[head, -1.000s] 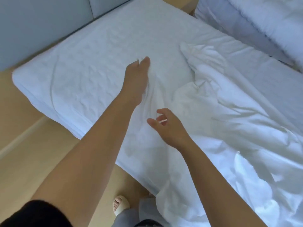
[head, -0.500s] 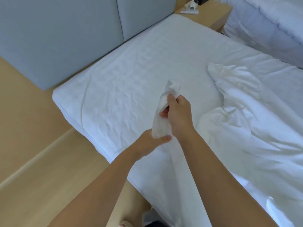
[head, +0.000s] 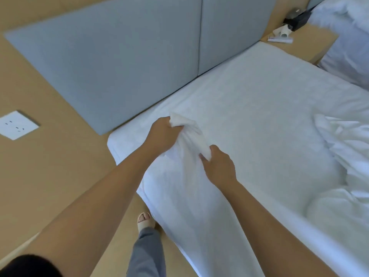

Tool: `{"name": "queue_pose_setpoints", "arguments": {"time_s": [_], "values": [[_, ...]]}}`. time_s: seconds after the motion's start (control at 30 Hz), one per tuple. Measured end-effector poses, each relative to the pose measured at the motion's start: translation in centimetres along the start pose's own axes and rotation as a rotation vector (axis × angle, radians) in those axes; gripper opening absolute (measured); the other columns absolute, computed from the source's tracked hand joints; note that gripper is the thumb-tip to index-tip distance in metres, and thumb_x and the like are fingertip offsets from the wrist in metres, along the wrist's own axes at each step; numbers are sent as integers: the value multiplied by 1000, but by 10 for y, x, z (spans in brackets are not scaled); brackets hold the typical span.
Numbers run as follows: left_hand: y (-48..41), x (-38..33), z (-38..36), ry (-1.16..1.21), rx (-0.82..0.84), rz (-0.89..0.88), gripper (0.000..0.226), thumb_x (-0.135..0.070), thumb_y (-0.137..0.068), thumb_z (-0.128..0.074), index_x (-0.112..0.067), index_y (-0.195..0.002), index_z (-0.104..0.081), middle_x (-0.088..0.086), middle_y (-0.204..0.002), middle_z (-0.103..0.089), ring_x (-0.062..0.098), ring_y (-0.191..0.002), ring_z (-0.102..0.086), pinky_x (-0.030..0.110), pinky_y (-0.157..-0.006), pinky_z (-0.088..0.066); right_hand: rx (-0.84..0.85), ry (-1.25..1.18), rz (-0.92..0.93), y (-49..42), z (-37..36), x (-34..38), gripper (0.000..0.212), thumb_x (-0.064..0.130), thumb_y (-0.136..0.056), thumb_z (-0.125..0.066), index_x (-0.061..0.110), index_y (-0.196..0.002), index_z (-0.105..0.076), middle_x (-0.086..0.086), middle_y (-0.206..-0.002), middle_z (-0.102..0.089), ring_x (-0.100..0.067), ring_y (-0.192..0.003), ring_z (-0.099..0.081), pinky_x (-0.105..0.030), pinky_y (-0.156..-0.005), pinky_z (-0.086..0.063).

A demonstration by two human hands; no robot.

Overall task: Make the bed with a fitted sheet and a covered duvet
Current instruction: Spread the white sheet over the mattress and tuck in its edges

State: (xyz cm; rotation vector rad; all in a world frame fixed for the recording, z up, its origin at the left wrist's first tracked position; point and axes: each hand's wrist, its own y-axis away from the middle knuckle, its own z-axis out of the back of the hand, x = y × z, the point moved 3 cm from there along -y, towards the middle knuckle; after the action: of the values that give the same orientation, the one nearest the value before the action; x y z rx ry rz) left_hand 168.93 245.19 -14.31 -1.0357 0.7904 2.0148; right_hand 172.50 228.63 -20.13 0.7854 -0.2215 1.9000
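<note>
Sheet [head: 191,136] is bunched up like a thick rope between two hands, over the near corner of the mattress [head: 259,100]. The left hand [head: 162,134] grips the top end of the bunch in a fist. The right hand [head: 219,168] pinches the lower end, with its fingers curled round the cloth. The rope part runs on a slant, from the right hand up and away to the left hand. Its top end points at the grey headboard [head: 129,56]. Below the hands the sheet spreads out and hangs down the side of the bed, and the bottom edge of the view cuts it off.

The left hand's fingers are tucked under the cloth and cannot be seen. A crumpled white cloth [head: 343,148] lies on the right side of the mattress (it may be the same sheet, but I cannot tell). On the bedside table [head: 315,45] sit some small things, too far off to make out. A foot in a pale slipper [head: 144,219] stands by the bed.
</note>
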Motion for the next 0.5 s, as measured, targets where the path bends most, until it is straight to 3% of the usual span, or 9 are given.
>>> {"name": "queue_pose_setpoints", "arguments": {"time_s": [0.03,0.1,0.2,0.27,0.33,0.4,0.47,0.5], "values": [[-25,7,17,1,-39,-4,14,-23,-91,-54,-16,-87,-66,0,-90,-66,19,-84,-62,35,-77,-50,-102,7,28,-20,-5,21,13,25,-93,-49,15,-96,-42,1,-77,-51,-27,-77,-58,-31,-61,-34],[-79,27,51,29,-124,11,17,-26,-91,-55,-13,-94,-66,6,-93,-66,24,-87,-62,40,-82,-50,-233,-27,83,-65,-16,73,11,11,-89,-45,15,-87,-35,6,-65,-41,-21,-59,-44,-31,-53,-27],[-155,61,98,36,-155,65,27,-37,-92,-53,-14,-97,-65,5,-95,-67,26,-90,-62,39,-81,-52,-365,-224,127,-142,-34,163,11,11,-83,-41,18,-84,-32,11,-63,-39,-7,-54,-37,-24,-48,-21],[-190,93,122,85,-78,174,31,-48,-92,-49,-21,-82,-62,-2,-81,-63,21,-75,-60,31,-63,-49,-404,-375,179,-190,-53,219,6,21,-80,-39,19,-85,-37,12,-70,-44,-6,-62,-44,-22,-53,-29],[-213,130,138,81,28,311,31,-53,-92,-43,-27,-76,-52,-5,-73,-57,14,-63,-53,24,-50,-39,-406,-355,225,-230,-85,251,13,18,-82,-44,12,-92,-49,4,-82,-54,-18,-78,-54,-28,-66,-40],[-231,169,151,24,102,392,29,-50,-91,-47,-24,-83,-54,-5,-74,-56,12,-63,-52,23,-48,-37,-344,-84,193,-260,-126,252,24,15,-85,-50,8,-108,-52,-6,-101,-56,-28,-94,-52,-34,-75,-38],[-243,207,160,-60,121,437,26,-42,-87,-58,-17,-95,-61,-1,-82,-62,17,-71,-58,25,-53,-39,-166,203,105,-274,-171,224,43,24,-88,-51,13,-128,-42,-8,-119,-49,-28,-107,-44,-34,-82,-33],[-249,225,164,-126,86,442,24,-35,-87,-61,-13,-96,-64,4,-84,-65,23,-75,-60,25,-56,-39,-52,272,68,-275,-192,205,54,31,-89,-51,16,-138,-32,-9,-130,-42,-29,-117,-39,-38,-93,-32]]}}
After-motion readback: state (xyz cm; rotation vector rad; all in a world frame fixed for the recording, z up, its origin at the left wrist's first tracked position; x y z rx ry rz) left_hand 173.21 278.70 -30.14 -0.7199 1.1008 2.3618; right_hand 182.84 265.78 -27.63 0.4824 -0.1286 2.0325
